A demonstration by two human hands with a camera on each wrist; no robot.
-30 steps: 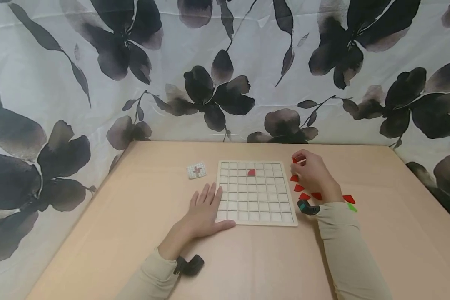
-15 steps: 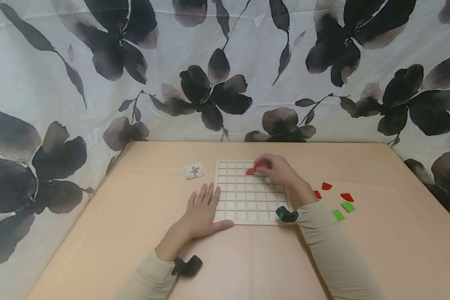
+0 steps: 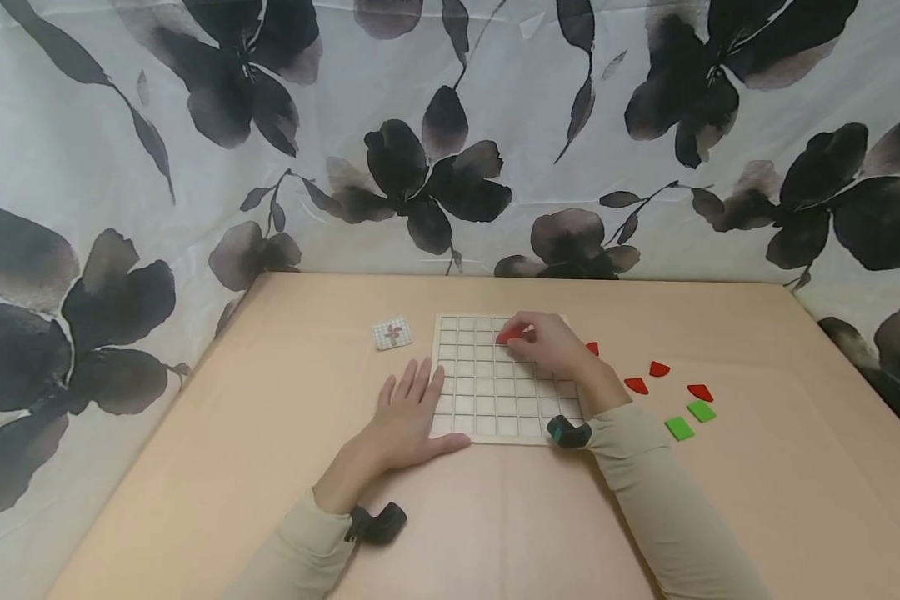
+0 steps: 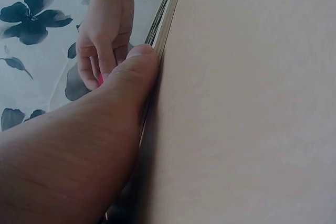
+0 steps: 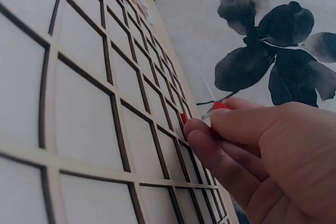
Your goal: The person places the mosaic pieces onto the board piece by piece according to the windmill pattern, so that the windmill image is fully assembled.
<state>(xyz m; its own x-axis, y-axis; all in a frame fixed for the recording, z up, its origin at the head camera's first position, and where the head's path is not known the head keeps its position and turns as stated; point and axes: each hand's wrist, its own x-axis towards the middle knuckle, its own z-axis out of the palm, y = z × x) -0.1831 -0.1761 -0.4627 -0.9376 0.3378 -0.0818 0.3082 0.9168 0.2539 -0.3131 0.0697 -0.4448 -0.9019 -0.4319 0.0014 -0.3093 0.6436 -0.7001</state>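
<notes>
My left hand [image 3: 405, 425] lies with straight fingers along the left edge of the white gridded board [image 3: 487, 429], its thumb at the near left corner. Over the upper middle of the board, my right hand [image 3: 549, 342] pinches a small red quarter-round tile [image 5: 220, 106] between thumb and fingers. Another red tile [image 5: 183, 117] sits in a grid cell just beyond the fingertips in the right wrist view. Seen from the left wrist, the left thumb [image 4: 131, 74] rests at the board's edge, and a bit of red shows at the right hand's fingers.
Right of the board lie several loose red tiles [image 3: 659, 368] and two green square tiles [image 3: 678, 428]. A small card [image 3: 393, 333] with a red pattern on a grid lies left of the board. Behind the wooden table [image 3: 232, 450] hangs a floral cloth [image 3: 540, 125].
My right hand has picked up a red tile from the right side and carried it left over the board, beside the red tile there. The left hand has stayed in place.
</notes>
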